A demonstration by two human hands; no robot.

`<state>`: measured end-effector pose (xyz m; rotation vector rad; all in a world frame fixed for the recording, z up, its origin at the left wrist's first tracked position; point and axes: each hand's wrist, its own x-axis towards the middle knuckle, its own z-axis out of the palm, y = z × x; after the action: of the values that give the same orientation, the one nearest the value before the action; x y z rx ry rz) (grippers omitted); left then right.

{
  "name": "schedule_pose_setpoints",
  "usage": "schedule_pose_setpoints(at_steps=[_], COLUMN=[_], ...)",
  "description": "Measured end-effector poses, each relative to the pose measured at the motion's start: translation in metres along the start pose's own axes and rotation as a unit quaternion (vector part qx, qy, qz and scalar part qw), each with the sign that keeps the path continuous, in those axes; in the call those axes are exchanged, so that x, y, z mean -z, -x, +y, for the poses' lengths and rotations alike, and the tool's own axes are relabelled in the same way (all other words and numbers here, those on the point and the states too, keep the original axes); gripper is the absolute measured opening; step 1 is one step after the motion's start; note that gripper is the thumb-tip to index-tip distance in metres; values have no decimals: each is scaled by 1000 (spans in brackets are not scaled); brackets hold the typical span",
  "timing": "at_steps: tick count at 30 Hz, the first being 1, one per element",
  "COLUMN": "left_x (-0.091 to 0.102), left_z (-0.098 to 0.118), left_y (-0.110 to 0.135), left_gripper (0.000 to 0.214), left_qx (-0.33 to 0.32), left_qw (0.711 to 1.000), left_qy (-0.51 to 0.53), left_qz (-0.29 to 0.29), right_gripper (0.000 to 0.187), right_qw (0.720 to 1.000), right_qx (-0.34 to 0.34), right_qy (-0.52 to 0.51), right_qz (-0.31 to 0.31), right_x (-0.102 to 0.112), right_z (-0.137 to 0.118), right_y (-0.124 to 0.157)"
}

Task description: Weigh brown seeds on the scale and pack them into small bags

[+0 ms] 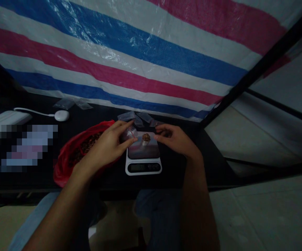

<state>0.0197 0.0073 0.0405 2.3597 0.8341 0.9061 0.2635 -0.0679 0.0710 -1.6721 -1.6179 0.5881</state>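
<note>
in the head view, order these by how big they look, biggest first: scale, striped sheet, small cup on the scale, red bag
1. striped sheet
2. red bag, though partly hidden
3. scale
4. small cup

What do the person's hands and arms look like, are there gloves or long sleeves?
No gloves: the left hand and right hand are bare. The forearms are bare too, with no sleeves, watch or bracelet showing. It's too dim to see small markings.
</note>
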Motion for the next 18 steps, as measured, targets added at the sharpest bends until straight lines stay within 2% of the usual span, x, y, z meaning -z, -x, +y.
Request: schedule_pose_setpoints(at_steps=[2,5,11,18], left_x=[-4,-10,-12,-20], left_z=[-9,-15,-10,-13], left_y=[2,5,4,1], left_gripper=[69,76,74,62], left_qx=[14,24,34,13], left_qw=[999,996,995,996], left_qy=[-15,-18,-21,-10], left_qz=[-41,-83,-89,-86], right_gripper=[43,44,29,25], right_qw=[998,994,995,997], right_qx=[-26,-23,16,40], right_qy=[2,-27,-24,-10], right_qz=[-58,-102,-92,-65], right_x=[-6,-19,-25,-24], right_z=[17,30,23,13], right_y=[-3,-7,-11,-10])
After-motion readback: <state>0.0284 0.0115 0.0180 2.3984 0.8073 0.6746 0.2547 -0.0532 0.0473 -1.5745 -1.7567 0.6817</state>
